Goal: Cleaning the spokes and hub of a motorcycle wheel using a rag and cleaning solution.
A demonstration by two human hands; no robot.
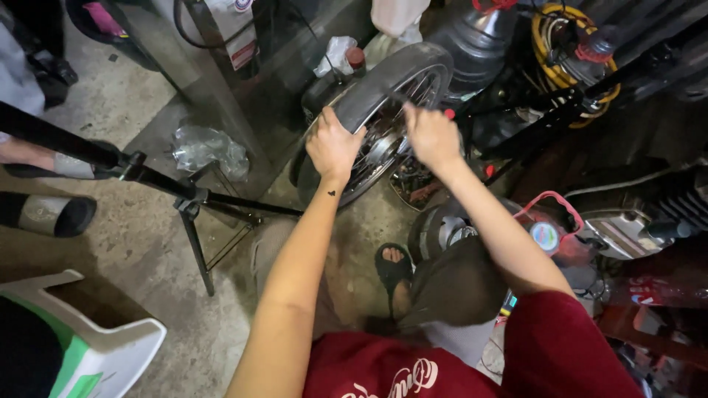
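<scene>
Fingers of left hand (333, 147) wrap tyre (383, 77) — right hand (431, 135) at spokes (391, 125).

Bare grey concrete floor (147, 243), stained, dimly lit. Black tripod (193, 210) stands left of centre. White-and-green plastic chair (103, 354) at near left. Crumpled clear plastic bag (206, 147) beside grey metal cabinet (243, 81) far centre. Dark engine parts (634, 214) crowd right side.
</scene>
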